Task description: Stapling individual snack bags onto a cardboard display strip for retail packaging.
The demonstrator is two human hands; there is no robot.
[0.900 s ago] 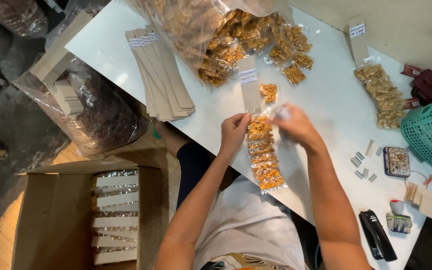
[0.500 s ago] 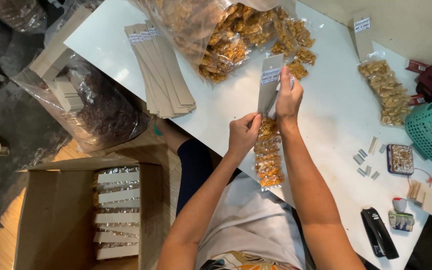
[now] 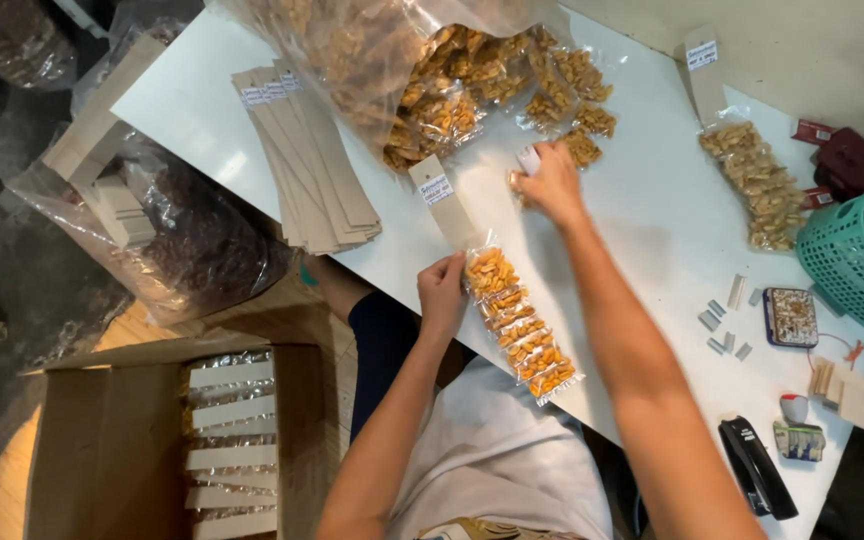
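At the near edge of the white table [image 3: 652, 215], a strip of snack packets [image 3: 520, 322] is being pinched at its upper end by the left hand [image 3: 441, 295], whose fingers are being closed on the strip's left edge just below the card header [image 3: 443, 200]. The strip is being kept flat on the table, its long axis running diagonally: the card end is pointing up and to the left, toward the far side of the table, while the lower end is pointing down and to the right, toward the person's body, reaching to about the table's near edge. Farther out, the right hand [image 3: 549, 183] is being held over the tabletop beside the loose snack packets [image 3: 582, 145], its fingers being curled around a small pale object [image 3: 529, 160]; what that object is cannot be told. Beyond both hands, a large clear bag of packets [image 3: 402, 60] is being kept at the table's far side, with a stack of tan cards [image 3: 307, 160] fanned to its left. Well apart to the right, a black stapler [image 3: 755, 467] and a teal basket [image 3: 857, 262] are lying near the table's edge, and a cardboard box [image 3: 102, 440] is standing on the floor at the left.
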